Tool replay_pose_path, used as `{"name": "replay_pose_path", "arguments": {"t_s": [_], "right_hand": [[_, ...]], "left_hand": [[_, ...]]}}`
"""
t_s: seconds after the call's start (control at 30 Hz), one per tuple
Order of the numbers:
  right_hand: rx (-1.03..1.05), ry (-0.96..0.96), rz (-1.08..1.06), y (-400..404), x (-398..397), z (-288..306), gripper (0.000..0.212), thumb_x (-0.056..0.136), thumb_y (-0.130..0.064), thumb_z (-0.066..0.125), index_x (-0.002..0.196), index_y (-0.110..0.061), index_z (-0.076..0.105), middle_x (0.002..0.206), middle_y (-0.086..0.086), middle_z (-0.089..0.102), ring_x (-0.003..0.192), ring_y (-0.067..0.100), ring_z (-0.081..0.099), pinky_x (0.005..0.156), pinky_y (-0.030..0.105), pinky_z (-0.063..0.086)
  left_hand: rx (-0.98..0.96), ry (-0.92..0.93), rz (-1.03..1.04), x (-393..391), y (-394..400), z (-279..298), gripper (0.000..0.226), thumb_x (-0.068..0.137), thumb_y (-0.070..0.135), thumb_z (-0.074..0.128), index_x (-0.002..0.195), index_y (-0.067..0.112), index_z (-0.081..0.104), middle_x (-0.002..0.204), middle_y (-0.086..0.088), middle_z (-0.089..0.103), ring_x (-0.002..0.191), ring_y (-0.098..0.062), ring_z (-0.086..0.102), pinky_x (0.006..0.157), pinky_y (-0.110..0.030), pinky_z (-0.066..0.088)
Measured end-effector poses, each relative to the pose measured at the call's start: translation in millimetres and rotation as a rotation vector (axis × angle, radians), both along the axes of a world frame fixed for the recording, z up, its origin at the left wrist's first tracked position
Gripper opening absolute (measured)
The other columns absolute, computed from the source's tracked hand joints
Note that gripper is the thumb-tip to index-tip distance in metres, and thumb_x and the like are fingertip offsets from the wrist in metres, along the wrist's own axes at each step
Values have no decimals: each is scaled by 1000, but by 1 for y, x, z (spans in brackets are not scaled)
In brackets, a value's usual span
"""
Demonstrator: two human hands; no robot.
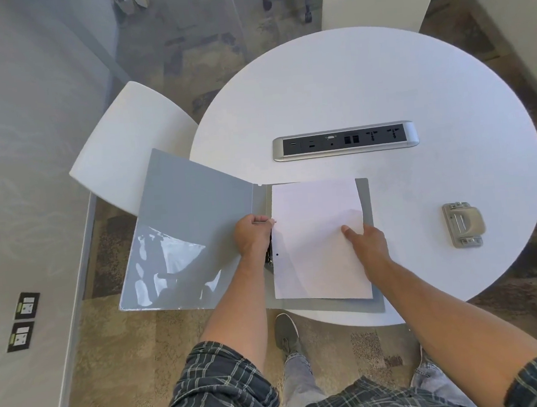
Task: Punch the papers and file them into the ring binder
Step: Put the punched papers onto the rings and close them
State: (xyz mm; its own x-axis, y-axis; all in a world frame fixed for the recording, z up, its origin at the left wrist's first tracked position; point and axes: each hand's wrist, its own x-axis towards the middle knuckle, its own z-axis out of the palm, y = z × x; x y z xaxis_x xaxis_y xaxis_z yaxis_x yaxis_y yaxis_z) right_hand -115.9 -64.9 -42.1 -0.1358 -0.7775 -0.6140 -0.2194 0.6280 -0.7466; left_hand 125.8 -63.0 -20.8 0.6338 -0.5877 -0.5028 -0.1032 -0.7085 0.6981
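Left hand (252, 236) apparently pinches metal ring (270, 221); right hand (365, 244) grips smooth white papers (312, 206) over open glossy grey ring binder (192, 225).

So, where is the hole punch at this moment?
In the head view, the hole punch lies on the right side of the round table, apart from the open binder and nearer the person than the socket strip.

A: Where's the binder (192, 228)?
B: Open on the table (347, 84), cover hanging off its left edge; paper (312, 206) lies on the right half.
A: Hands?
B: Left hand (252, 236) pinches a ring (270, 221); right hand (368, 243) grips the paper's edge; punch (463, 225) sits well right.
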Motion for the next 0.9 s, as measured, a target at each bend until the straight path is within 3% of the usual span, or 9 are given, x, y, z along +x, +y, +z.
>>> {"name": "replay_pose_path", "arguments": {"t_s": [0.2, 0.4, 0.57, 0.73, 0.9], "right_hand": [[-4, 5, 21, -1, -1, -3, 27, 96, -36, 65, 106, -11, 69, 95, 5, 73, 86, 25, 70, 77, 36, 57], [33, 15, 16, -2, -6, -6, 25, 97, -33, 64, 109, -11, 68, 98, 6, 72, 87, 27, 69, 79, 36, 57], [62, 17, 33, -4, -10, -9, 23, 97, -30, 66, 108, -10, 66, 100, 9, 71, 91, 30, 69, 86, 40, 58], [61, -10, 57, -4, -11, -9, 19, 96, -25, 67, 113, -16, 64, 99, 1, 71, 91, 26, 68, 87, 38, 56], [60, -9, 88, -4, -14, -11, 26, 93, -25, 69, 116, -12, 67, 101, 4, 73, 89, 26, 70, 85, 39, 58]], "left_hand": [[-46, 142, 45, 2, 6, 0, 16, 75, 6, 83, 84, 14, 72, 75, 1, 73, 61, -17, 64, 55, -23, 48], [-48, 127, 57, -4, 4, -8, 18, 74, 3, 81, 81, 16, 70, 85, -8, 77, 66, -23, 67, 73, -38, 60], [-24, 60, 56, -9, 4, -5, 36, 76, 5, 79, 106, 16, 62, 93, -1, 72, 76, -20, 67, 68, -29, 53], [3, 5, -134, 0, 17, 4, 53, 74, 11, 81, 119, 21, 55, 94, -3, 75, 78, -17, 68, 65, -26, 50], [166, 97, -328, 16, 32, 10, 78, 61, 18, 86, 130, 27, 52, 102, -8, 75, 88, -24, 75, 77, -37, 61]]}}
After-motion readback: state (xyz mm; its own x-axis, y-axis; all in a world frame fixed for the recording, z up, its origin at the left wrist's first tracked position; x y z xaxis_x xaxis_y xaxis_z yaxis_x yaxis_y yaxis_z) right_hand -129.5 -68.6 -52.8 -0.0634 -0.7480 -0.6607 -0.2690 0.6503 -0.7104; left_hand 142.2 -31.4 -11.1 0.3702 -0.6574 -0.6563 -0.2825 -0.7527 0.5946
